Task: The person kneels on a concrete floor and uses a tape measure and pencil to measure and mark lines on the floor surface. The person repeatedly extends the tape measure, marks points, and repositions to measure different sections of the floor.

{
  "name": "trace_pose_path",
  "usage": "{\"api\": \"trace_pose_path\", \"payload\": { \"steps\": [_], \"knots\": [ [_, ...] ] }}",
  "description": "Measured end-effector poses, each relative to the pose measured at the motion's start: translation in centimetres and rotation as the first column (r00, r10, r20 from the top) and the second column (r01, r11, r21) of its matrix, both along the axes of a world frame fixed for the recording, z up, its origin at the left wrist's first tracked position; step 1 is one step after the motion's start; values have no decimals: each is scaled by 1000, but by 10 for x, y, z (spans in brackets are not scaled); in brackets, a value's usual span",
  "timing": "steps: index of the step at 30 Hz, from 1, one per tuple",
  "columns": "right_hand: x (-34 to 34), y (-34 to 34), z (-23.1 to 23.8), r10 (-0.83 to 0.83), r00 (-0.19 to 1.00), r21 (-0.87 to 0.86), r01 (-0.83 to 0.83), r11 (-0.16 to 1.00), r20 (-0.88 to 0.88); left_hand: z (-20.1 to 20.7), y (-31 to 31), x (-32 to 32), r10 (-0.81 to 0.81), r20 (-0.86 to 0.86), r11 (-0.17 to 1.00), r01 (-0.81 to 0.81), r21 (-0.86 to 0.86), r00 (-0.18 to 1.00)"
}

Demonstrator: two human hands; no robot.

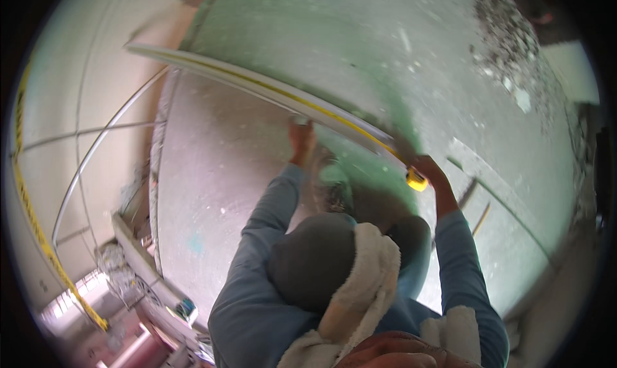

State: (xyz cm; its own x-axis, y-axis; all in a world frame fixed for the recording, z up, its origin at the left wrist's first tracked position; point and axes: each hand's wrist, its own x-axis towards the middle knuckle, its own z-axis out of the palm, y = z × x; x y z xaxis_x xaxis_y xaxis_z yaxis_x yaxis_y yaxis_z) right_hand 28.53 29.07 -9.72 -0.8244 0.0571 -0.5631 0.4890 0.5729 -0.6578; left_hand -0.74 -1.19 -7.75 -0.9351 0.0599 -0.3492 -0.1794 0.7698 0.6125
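Note:
A long pale strip (277,97) lies slantwise in front of me, from the far left down toward my right hand. The yellow blade (347,121) of a tape measure (416,180) is drawn out along it. My right hand (429,170) is closed around the yellow case at the strip's near right end. Beside the strip's near edge, around its middle, my left hand (301,142) is closed, with a small light-coloured piece showing at its fingertips. Blur hides what that piece is.
Grey rubble (508,43) is heaped on the floor at the far right. A thin dark rod (514,219) lies right of my arm. On the left are a curved pale pipe (106,129) and yellow-black barrier tape (40,230). A white towel (369,265) hangs below me.

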Motion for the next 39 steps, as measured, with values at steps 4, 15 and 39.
{"api": "trace_pose_path", "payload": {
  "steps": [4,15,39],
  "knots": [
    [-1,1,5,-277,914,-136,327,935,295,27,2,14,-174,-225,984,179,3,959],
    [-1,2,4,139,989,131,-132,983,-47,44,58,74,-961,-208,259,861,-438,183],
    [-22,6,-2,482,875,417,-456,786,48,32,73,82,-993,-57,116,889,-443,101]
  ]
}}
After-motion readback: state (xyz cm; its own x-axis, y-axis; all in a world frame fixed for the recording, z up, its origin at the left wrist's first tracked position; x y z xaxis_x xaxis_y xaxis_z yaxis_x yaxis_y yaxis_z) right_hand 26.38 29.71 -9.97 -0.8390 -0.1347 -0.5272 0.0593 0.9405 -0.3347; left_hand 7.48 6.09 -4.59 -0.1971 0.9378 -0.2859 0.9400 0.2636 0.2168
